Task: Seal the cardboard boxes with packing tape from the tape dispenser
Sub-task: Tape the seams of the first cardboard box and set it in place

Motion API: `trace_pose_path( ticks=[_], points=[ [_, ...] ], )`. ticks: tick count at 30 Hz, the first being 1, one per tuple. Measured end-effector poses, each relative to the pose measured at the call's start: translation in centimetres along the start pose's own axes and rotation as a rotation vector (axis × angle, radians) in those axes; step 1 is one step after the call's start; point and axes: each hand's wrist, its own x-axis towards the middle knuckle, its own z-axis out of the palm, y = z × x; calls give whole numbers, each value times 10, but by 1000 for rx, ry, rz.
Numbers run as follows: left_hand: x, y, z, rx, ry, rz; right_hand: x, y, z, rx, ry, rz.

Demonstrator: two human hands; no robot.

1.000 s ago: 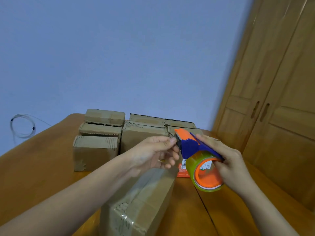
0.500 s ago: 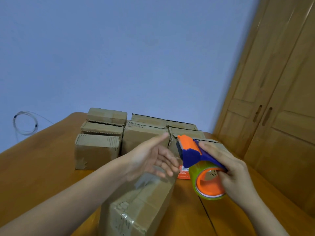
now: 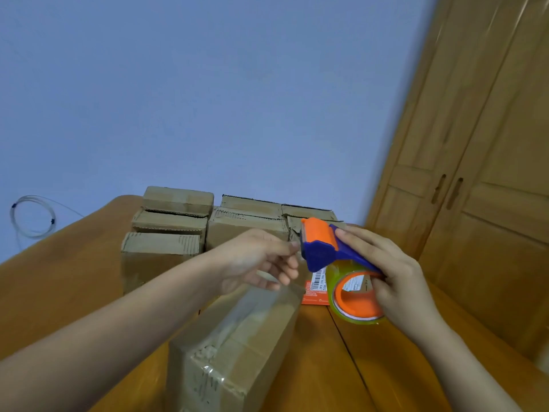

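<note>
Near box (image 3: pixel 237 346): brown cardboard, clear tape along top seam, at tabletop's near edge.
Stacked boxes (image 3: pixel 166 248): far edge.
Tape dispenser (image 3: pixel 329 251): blue-orange, held aloft.

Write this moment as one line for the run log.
right hand: holds dispenser above table | left hand: fingertips at dispenser's front end, pinch unclear | near box: taped on top

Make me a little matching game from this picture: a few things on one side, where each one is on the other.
Things:
1. tape dispenser
2. near cardboard box
3. coiled cable
4. orange label

Places:
A. against the blue wall, far left
B. in the right hand
C. flat on the table, under the dispenser
D. below the left hand

Pairs: 1-B, 2-D, 3-A, 4-C
</note>
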Motion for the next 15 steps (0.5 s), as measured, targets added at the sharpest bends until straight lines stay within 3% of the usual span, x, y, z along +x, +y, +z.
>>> trace_pose_path(
  ticks=[8, 15],
  points=[
    [27, 18, -11, 166, 124, -135, 15, 11, 5, -358, -50, -103],
    [47, 7, -30, 287, 114, -152, 5, 19, 0, -430, -174, -100]
  ],
)
